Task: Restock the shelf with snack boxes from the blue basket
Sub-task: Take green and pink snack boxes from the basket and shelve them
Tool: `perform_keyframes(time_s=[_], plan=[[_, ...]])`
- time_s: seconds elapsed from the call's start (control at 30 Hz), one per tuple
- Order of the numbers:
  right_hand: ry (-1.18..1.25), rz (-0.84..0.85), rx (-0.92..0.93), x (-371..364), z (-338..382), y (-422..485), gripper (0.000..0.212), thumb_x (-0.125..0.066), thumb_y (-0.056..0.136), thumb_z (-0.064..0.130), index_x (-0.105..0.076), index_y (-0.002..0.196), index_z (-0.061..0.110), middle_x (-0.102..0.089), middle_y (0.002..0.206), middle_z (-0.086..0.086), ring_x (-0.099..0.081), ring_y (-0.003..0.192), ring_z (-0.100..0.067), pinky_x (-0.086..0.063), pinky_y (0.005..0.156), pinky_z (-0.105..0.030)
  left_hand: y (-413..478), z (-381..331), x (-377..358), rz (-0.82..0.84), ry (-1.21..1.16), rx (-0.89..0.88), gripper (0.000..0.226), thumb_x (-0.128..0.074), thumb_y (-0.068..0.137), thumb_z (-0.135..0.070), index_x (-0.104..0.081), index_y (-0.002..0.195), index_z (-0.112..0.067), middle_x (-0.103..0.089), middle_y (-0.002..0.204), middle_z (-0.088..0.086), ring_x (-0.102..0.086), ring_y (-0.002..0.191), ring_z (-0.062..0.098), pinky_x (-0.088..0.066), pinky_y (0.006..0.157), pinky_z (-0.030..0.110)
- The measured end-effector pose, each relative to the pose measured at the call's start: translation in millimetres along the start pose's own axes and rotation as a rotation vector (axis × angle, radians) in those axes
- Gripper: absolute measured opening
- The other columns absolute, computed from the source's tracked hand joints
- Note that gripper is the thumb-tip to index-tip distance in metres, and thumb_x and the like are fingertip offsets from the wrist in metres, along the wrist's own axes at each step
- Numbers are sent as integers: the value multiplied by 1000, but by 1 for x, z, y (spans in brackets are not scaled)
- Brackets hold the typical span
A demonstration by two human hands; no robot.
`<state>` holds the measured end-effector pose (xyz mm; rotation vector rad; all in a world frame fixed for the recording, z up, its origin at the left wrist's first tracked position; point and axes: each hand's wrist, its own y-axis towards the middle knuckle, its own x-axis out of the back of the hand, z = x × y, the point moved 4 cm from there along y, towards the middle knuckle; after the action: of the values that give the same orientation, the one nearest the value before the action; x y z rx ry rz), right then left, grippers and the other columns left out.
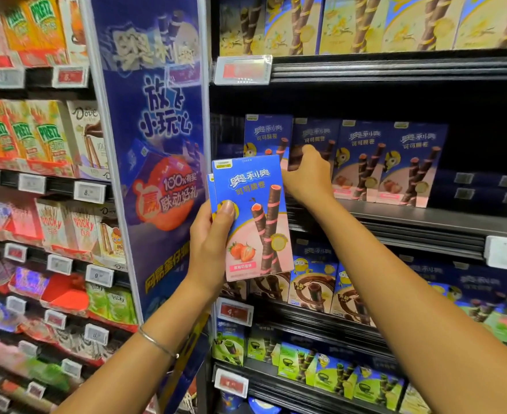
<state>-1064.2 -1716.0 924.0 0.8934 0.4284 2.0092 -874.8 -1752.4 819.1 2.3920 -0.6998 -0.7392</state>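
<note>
Boxes (pixel 255 222) are gripped as spares in left hand (pixel 211 237), thumb on front, left of shelf row (pixel 410 165); its 2nd box (pixel 315 135) is pinched by right hand (pixel 306 177), prob for straightening.

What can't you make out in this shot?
All head view:
- Blue basket: outside the frame.
- Second box: mostly covered by the front box in the left hand.
- Right hand: fingers hidden behind the shelf box it grips.
- Left price tags: blurred.
</note>
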Motion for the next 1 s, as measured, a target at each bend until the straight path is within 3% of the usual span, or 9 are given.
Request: perform_keyframes(time_s=[0.17, 0.23, 0.33, 0.43, 0.6, 0.7, 0.83, 0.93, 1.0], plan=[[-32, -2, -13, -4, -1, 3, 45, -78, 87, 35, -54, 117, 11, -66, 119, -8, -63, 98, -22, -43, 66, -28, 1, -2, 0, -11, 10, 29, 47, -65, 91, -50, -64, 115, -10, -77, 111, 6, -75, 98, 22, -62, 81, 39], [-71, -12, -15, -6, 0, 5, 41, -78, 86, 35, -49, 106, 14, -64, 114, -8, -61, 95, -23, -44, 67, -31, 3, -3, 1, -10, 19, 32, 45, -66, 90, -51, -63, 112, -11, -77, 109, 5, -75, 96, 21, -62, 78, 37], [-120, -31, -11, -8, 1, 6, 41, -78, 86, 36, -45, 98, 16, -57, 99, -2, -56, 85, -18, -40, 58, -26, 3, -4, 1, -9, 25, 35, 53, -66, 91, -52, -62, 117, -7, -77, 113, 10, -74, 100, 26, -62, 81, 44], [-152, -49, -12, -6, 2, 8, 38, -78, 86, 36, -48, 96, 16, -55, 92, 0, -54, 80, -18, -34, 51, -22, 4, -4, 1, 1, 26, 37, 35, -66, 90, -50, -65, 104, -18, -77, 102, 0, -75, 91, 16, -60, 73, 32], [-166, -31, -27, -7, -2, 7, 34, -76, 88, 31, -60, 107, 8, -68, 106, -10, -58, 84, -20, -44, 66, -29, 2, -2, -2, 12, 3, 58, 44, -67, 89, -51, -61, 108, -12, -77, 107, 4, -75, 94, 19, -61, 76, 34], [-130, -25, -27, -1, -1, -1, 31, -73, 90, 27, -61, 110, 7, -69, 109, -9, -60, 89, -19, -47, 69, -31, 1, -1, -6, 13, 7, 71, 35, -67, 90, -50, -66, 105, -19, -78, 107, 4, -75, 94, 20, -61, 79, 39], [185, -103, -10, 21, 3, -26, 22, -65, 95, 34, -67, 98, 12, -73, 96, -2, -70, 92, -18, -60, 80, -42, -1, -1, -6, 24, 15, 87, 22, -67, 89, -52, -72, 96, -32, -78, 103, 1, -76, 91, 17, -62, 75, 34], [556, 139, -93, 29, 8, -63, 41, -54, 98, 51, -69, 98, 13, -76, 88, -7, -74, 79, -19, -58, 59, -31, -2, -3, -7, -2, 27, 105, 62, -67, 86, -57, -63, 119, -4, -78, 111, 10, -76, 95, 23, -62, 80, 43], [622, 325, -121, 32, 8, -90, 44, -59, 91, 58, -68, 101, 16, -76, 88, -3, -74, 75, -16, -54, 53, -25, -3, -6, -10, -13, 28, 103, 71, -66, 85, -57, -59, 123, 3, -78, 113, 12, -75, 95, 25, -61, 81, 45]])
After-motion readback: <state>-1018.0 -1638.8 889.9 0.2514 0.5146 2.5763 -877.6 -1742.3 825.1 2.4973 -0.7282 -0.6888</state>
